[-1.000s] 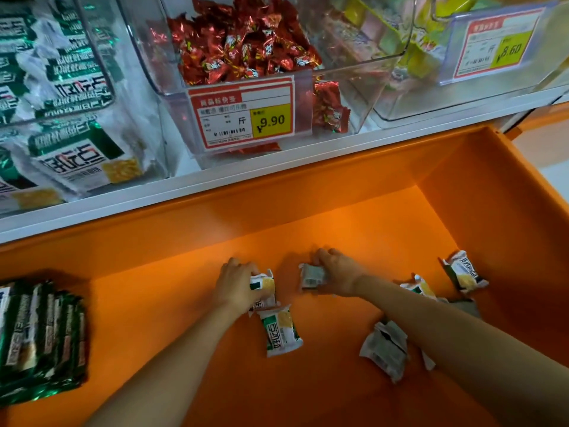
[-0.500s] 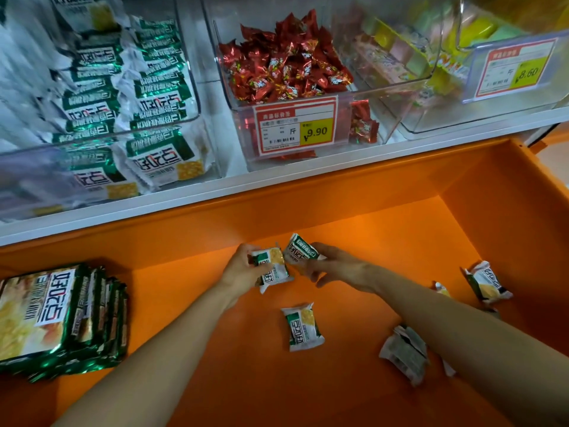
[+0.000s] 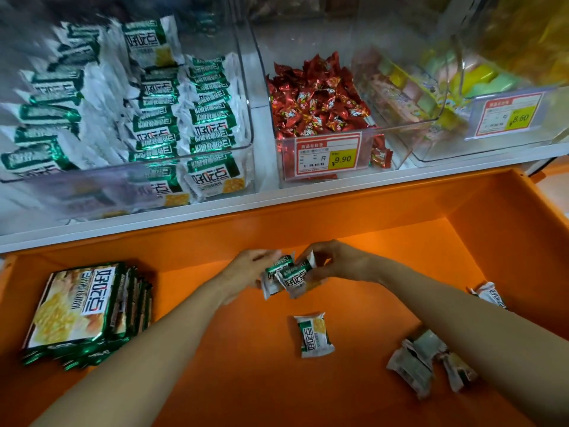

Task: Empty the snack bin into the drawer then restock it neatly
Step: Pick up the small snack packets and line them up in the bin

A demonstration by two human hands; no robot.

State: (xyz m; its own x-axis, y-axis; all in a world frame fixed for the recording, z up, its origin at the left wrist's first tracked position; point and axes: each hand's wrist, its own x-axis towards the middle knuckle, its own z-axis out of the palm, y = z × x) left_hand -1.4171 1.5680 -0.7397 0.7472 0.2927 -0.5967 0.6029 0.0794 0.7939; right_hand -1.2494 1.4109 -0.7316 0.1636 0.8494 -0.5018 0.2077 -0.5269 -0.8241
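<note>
Near the back wall of the orange drawer, the left hand pinches 1 green-and-white snack packet. The right hand, fingers clamped too, pinches a 2nd packet touching it. 1 loose packet lies in the drawer's middle.

**Two packets in my hands over the drawer**

My left hand pinches a snack packet and my right hand pinches a second packet. The two touch above the orange drawer. A loose packet lies just below them, with crumpled packets to the right. Large bags are stacked at the left, and the clear bin above holds rows of packets.
</note>
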